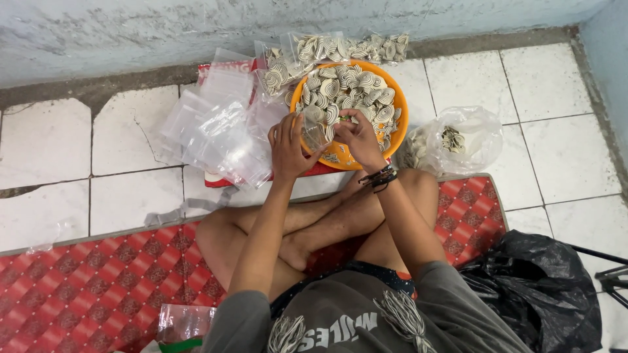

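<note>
Left to right. A red patterned mat (98,287) covers the floor under your crossed legs; beyond it lies white tile. A heap of empty clear bags (216,127) lies left of the work. Your left hand (288,147) is closed around a small clear bag (314,134), holding its mouth up beside the orange bowl (400,124). Your right hand (356,134) touches that bag's mouth, fingers pinched narrow on what looks like one of the coiled pieces (347,91); the exact grip is too small to confirm. The bowl is heaped with these cream-and-dark spirals. Behind it rest filled bags (353,46) against the wall. Right of the bowl sits a larger clear sack (461,140) holding a few more coils, and a black plastic bag (536,287) lies by your right knee.

Step judged in hand: filling the small bag from the bowl. The next move calls for keeping the bag mouth open and steady while the pinched piece drops in.
</note>
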